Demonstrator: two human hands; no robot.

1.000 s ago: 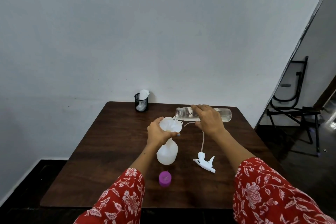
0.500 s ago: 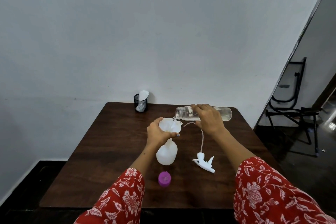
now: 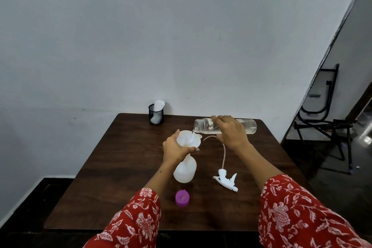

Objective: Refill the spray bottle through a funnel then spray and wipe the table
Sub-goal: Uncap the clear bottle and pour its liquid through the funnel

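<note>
A white spray bottle (image 3: 184, 171) stands in the middle of the dark wooden table (image 3: 124, 163) with a white funnel (image 3: 189, 139) in its neck. My left hand (image 3: 175, 148) grips the funnel from the left. My right hand (image 3: 231, 133) holds a clear water bottle (image 3: 203, 126) tipped on its side, mouth over the funnel, and a thin stream of water falls into it. The white spray head (image 3: 226, 181) with its long tube lies on the table to the right of the spray bottle.
A purple cap (image 3: 182, 198) lies near the front of the table. A black mesh cup (image 3: 156, 113) with white cloth in it stands at the back edge by the wall. A black folding chair (image 3: 326, 121) stands on the floor to the right.
Both hands and the bottles hold their places. Water keeps running from the clear bottle into the funnel.
</note>
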